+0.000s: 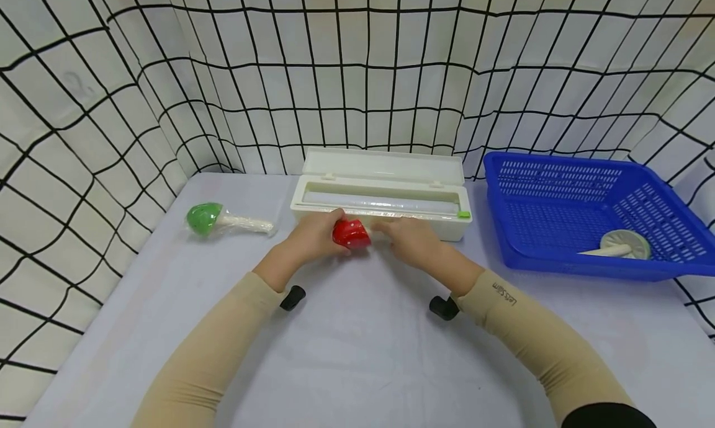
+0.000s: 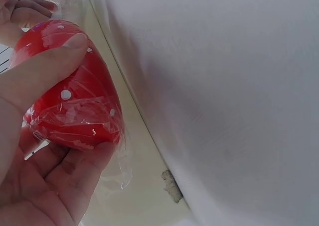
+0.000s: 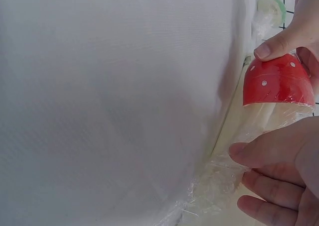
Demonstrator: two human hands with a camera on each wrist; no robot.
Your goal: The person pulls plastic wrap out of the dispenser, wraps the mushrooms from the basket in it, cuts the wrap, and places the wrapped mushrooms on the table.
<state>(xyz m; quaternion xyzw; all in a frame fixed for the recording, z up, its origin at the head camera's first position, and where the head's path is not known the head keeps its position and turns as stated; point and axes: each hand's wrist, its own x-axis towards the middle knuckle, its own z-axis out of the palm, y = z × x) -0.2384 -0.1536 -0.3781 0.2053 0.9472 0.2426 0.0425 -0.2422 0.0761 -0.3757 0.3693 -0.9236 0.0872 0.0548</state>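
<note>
Red-capped, white-dotted mushroom, in the left hand.
Green-capped, film-wrapped mushroom, nine o'clock from the red; left hand's thumb and fingers grip the red cap; long white plastic box, lid raised, one o'clock; right hand at the stem's clear film, whether pinching cannot be told; blue plastic basket, three o'clock, holding a white-stemmed mushroom.

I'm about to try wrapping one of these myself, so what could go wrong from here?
The crumpled clear film at the right hand could bunch unevenly or come loose. The smooth-looking red cap might slip if the left hand eases its grip. With both hands so close to the open white box, a bump could shift it.
</note>
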